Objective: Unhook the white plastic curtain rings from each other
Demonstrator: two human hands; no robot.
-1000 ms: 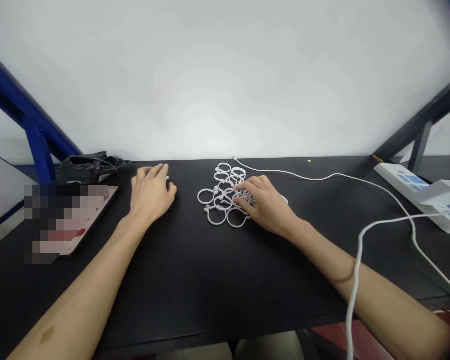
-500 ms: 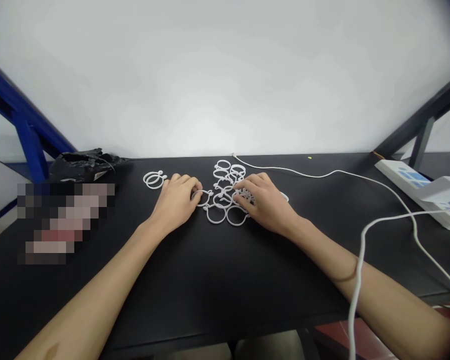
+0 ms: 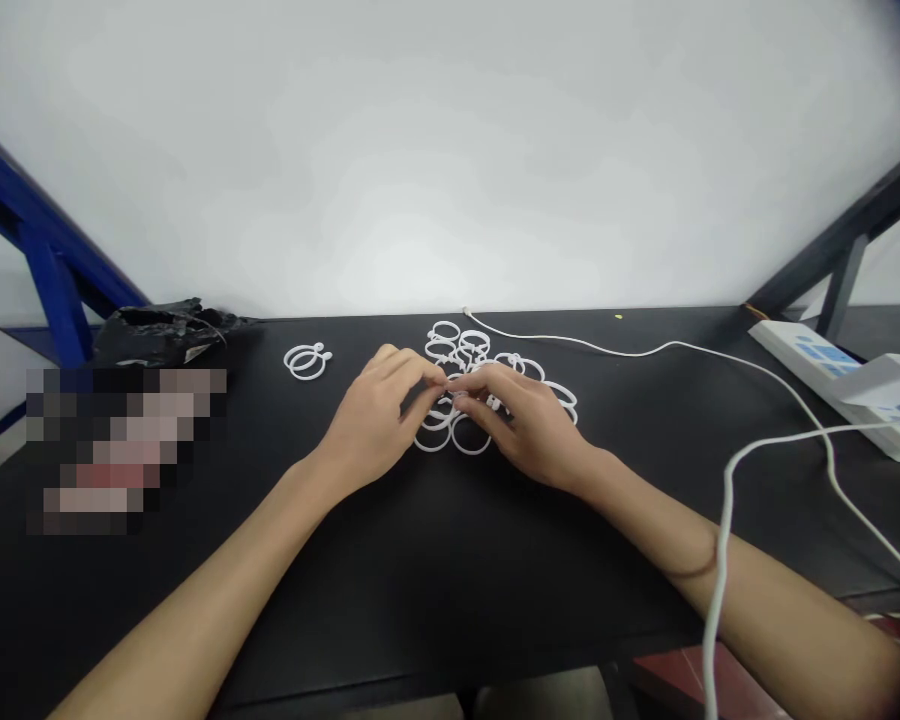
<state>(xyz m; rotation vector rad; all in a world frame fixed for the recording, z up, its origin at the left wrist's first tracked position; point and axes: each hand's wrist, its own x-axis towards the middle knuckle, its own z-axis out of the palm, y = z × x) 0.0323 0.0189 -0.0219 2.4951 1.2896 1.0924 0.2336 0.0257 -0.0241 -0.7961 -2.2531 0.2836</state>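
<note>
My left hand point(image 3: 382, 410) and my right hand point(image 3: 529, 415) meet fingertip to fingertip over a loose pile of white plastic curtain rings point(image 3: 433, 449), each with a small eyelet. Thumb and fingers of both hands are pinched together on a white ring whose outline is mostly hidden by the fingers. Several rings lie behind the fingertips, and others show in front and beyond the right hand. Two overlapping rings point(image 3: 305, 376) rest apart on the left.
The black table point(image 3: 450, 560) meets a pale wall point(image 3: 450, 180). A crumpled black plastic bag point(image 3: 157, 335) lies at the back left. On the right are a white power strip point(image 3: 817, 350) and a white cable point(image 3: 727, 540) crossing above my right forearm.
My left hand has moved right, bringing along the ring at its fingertips. My right hand has shifted slightly left, and both hands' fingertips now come together over the pile.
</note>
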